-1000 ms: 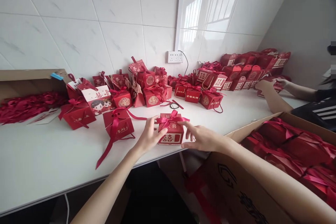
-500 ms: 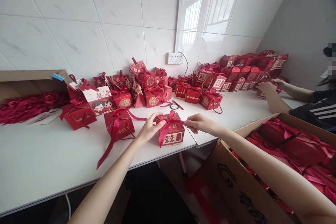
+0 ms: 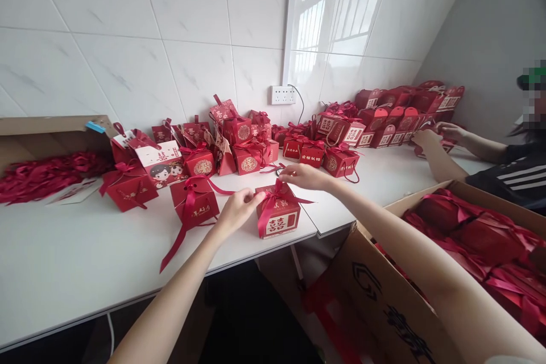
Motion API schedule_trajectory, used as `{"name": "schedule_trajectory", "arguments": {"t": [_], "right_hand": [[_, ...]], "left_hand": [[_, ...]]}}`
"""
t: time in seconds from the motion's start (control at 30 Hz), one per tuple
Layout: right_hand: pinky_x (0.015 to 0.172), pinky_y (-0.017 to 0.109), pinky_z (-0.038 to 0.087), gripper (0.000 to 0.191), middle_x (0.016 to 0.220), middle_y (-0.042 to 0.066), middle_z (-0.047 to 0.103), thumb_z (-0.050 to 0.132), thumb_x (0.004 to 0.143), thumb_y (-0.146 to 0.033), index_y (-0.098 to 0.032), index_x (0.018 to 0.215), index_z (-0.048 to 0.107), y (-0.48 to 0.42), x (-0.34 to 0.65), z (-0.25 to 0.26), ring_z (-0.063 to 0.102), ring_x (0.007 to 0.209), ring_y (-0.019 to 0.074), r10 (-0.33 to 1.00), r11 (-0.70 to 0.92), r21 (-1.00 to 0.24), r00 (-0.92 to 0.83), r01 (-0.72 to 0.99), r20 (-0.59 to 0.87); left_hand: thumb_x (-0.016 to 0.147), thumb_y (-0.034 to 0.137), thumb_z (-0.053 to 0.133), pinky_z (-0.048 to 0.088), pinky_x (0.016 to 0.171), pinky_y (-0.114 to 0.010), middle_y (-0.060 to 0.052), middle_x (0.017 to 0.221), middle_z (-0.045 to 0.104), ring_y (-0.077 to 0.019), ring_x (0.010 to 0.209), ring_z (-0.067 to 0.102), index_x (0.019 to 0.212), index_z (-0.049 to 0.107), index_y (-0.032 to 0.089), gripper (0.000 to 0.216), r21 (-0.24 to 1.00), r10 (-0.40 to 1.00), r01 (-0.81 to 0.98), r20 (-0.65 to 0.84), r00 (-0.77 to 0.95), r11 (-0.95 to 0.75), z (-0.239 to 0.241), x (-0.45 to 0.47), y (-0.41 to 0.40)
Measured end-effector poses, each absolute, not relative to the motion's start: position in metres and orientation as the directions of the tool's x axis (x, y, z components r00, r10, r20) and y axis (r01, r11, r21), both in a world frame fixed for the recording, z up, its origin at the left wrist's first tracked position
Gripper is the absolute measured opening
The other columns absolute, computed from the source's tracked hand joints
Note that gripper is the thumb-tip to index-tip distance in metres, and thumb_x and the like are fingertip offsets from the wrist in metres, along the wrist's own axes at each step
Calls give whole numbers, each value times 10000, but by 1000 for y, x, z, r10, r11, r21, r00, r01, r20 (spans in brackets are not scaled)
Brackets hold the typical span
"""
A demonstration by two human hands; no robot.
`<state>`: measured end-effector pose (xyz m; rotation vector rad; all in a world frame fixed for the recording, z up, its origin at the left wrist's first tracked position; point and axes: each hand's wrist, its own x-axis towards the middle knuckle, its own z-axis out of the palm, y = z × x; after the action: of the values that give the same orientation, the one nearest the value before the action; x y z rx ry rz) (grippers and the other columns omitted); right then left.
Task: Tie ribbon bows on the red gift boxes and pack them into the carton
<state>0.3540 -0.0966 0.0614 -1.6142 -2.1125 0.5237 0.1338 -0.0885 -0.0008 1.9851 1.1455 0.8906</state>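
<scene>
A red gift box with a pale double-happiness label stands on the white table in front of me. Tied over its top is a dark red ribbon, one tail hanging down the front and another sticking out to the right. My left hand pinches the ribbon at the left of the bow, thumb and forefinger together. Above the box, my right hand has its fingertips closed on the ribbon's upper loop. To the left, a second red box stands with a loose ribbon trailing over the table.
Several finished-looking red boxes line the wall. A carton of ribbons sits at the far left. At the right, a large carton full of red boxes stands below the table edge. A co-worker's hands handle a box at the far right.
My right hand has let go of the bow's right tail and moved up and left to the top of the bow. My left hand has shifted slightly left along the ribbon.
</scene>
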Motion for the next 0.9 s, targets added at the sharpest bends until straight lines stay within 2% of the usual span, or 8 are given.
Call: {"name": "schedule_trajectory", "arguments": {"t": [0.13,0.2,0.3,0.43,0.57,0.73,0.8,0.9], "right_hand": [[612,238,397,164,700,11,637,580,786,-294,-158,703,619,-98,332,46,561,666,134,973,226,-575,-149,787,179],[577,236,376,164,642,-5,595,587,765,-282,-155,661,579,-108,330,45,526,615,118,978,187,-667,-73,721,195],[520,231,345,212,575,-23,536,614,735,-336,-155,651,544,-124,334,44,466,531,93,998,68,-859,-25,507,64],[488,217,338,268,574,-38,516,685,648,-353,-164,733,516,-138,338,31,435,491,73,994,-105,-988,44,117,-101],[493,206,335,322,603,-51,498,687,615,-361,-186,782,475,-145,337,13,440,512,75,996,-55,-998,61,-43,-58],[538,227,382,291,656,-34,504,632,661,-419,-186,738,476,-146,338,2,478,575,98,996,73,-996,49,56,76],[568,251,409,244,650,-22,517,585,709,-406,-177,743,511,-146,341,1,490,588,112,990,127,-962,37,242,140],[665,306,466,179,724,11,572,542,758,-346,-178,820,553,-147,350,6,541,663,147,967,218,-814,-4,538,256]], "left_hand": [[766,406,506,366,590,-265,31,589,433,-143,598,459,583,422,198,289,793,886,423,300,354,-438,-3,138,-91],[743,357,518,414,679,-276,-11,733,511,-175,751,519,623,487,196,203,805,885,380,361,295,-455,-5,140,-89],[754,366,500,439,763,-290,-55,930,566,-199,906,545,684,532,191,192,867,904,286,341,259,-409,-9,144,-85],[781,383,467,429,777,-317,-34,791,560,-194,822,547,658,494,191,230,895,926,264,306,222,-359,-14,149,-87],[787,359,469,410,805,-322,-11,697,503,-192,801,525,600,434,201,247,898,937,269,325,129,-349,-21,156,-92],[789,303,454,410,794,-313,-17,707,495,-186,792,502,586,421,210,225,902,937,258,348,40,-346,-29,163,-94],[786,305,462,410,803,-317,-20,720,499,-186,794,501,590,429,210,219,906,937,250,348,24,-343,-30,165,-94],[777,326,480,418,819,-318,-16,732,510,-181,799,515,605,449,206,212,915,942,229,335,26,-331,-30,164,-93]]}}
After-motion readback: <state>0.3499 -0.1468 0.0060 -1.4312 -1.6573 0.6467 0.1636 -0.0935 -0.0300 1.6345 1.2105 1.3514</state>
